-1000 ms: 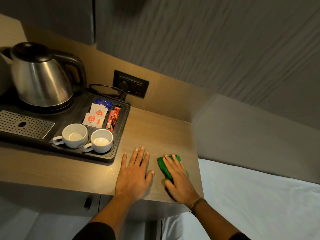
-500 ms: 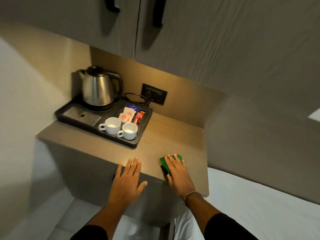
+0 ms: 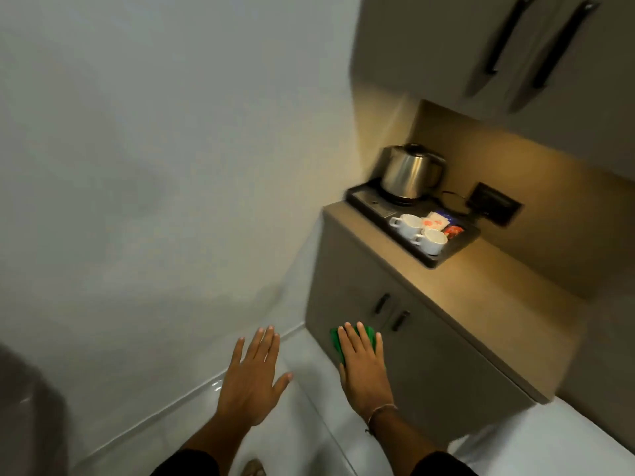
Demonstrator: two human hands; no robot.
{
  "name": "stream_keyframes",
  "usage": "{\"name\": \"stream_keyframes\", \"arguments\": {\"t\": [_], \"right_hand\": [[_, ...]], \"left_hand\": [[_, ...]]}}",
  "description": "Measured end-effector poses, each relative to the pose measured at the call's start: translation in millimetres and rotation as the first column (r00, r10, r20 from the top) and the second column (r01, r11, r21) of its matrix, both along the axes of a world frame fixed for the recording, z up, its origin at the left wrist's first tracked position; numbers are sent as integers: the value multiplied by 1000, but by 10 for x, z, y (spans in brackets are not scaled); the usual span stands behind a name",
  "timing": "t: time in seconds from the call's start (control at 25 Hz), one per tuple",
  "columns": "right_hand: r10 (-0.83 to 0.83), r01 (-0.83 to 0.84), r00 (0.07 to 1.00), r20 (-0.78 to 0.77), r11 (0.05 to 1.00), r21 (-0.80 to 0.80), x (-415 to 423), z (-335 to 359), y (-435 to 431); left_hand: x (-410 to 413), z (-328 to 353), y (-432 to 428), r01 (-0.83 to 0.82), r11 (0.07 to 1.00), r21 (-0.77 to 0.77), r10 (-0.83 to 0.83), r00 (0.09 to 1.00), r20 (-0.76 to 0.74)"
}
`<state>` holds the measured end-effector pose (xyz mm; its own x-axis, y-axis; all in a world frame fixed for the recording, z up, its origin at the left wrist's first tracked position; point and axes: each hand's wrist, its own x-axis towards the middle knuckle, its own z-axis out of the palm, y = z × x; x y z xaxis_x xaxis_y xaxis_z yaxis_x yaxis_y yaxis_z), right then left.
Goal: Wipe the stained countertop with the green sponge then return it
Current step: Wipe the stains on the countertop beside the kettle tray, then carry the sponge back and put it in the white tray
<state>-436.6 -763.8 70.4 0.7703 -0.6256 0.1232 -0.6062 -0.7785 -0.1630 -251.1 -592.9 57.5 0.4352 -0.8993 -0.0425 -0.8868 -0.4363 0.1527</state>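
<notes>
Both forearms are bare from wrist to near the elbow, where dark sleeves (image 3: 192, 462) end, pushed up. The right hand (image 3: 362, 364) carries a thin, pale thread bracelet (image 3: 379, 411) at the wrist. The left hand (image 3: 252, 383) wears nothing visible.

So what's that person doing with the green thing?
A person is carrying a green sponge under the flat fingers of their right hand, away from the countertop and in front of the cabinet doors. The left hand is open and holds nothing. Up on the countertop, a black tray holds a kettle and two white cups.
</notes>
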Motion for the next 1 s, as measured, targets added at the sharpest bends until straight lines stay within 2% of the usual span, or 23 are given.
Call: {"name": "stream_keyframes", "arguments": {"t": [0.2, 0.48, 0.64, 0.84, 1.0], "right_hand": [[241, -242, 970, 27, 968, 62, 842, -55, 1202], [534, -536, 844, 51, 839, 88, 1961, -175, 2839], [641, -645, 764, 68, 760, 81, 2591, -295, 3770], [701, -703, 710, 59, 702, 118, 3320, -403, 4855], [721, -721, 690, 64, 677, 149, 3922, -497, 5568]], "left_hand": [[376, 114, 1538, -279, 960, 23, 278, 960, 41], [819, 142, 3218, -559, 823, 102, 560, 828, 21], [1236, 67, 4062, -628, 768, 126, 628, 777, 47], [1873, -144, 5077, -699, 708, 102, 701, 713, 21], [2397, -315, 5686, -702, 704, 112, 705, 709, 19]]}}
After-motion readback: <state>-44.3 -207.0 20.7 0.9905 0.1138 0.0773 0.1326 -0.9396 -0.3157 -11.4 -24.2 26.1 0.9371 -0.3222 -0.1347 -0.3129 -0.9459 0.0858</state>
